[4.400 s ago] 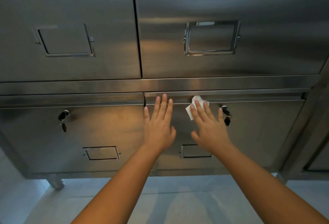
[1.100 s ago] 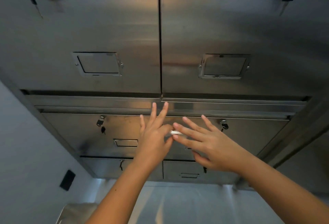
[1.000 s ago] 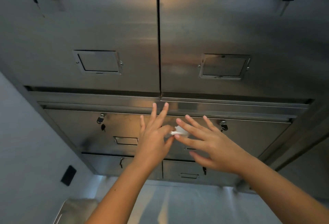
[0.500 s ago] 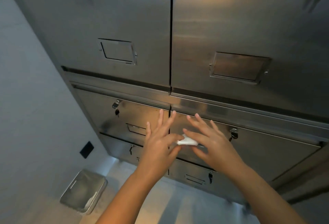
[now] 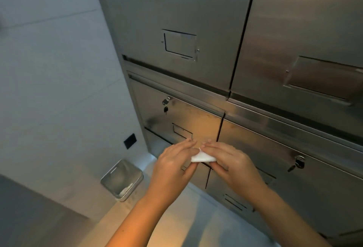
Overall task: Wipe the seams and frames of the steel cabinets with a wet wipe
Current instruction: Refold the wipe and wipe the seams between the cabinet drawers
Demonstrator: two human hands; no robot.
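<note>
Steel cabinets [image 5: 196, 11] fill the right of the view, with a pale wall and a small metal bin [image 5: 121, 180] on the floor to the left. Both hands are held in front of the doors: the left hand [image 5: 172, 166] and right hand [image 5: 231, 164] each have their grip pinched on one white wipe [image 5: 202, 157], which sits between them, apparently clear of the steel. This looks like refolding; a fresh face turned outward and a firm narrow edge would best fit the dark vertical seam [image 5: 220, 127] just behind. Counted: one wipe, two hands, one bin, two keyed locks [image 5: 166, 102], and six door fronts, though the lowest pair is partly hidden.
</note>
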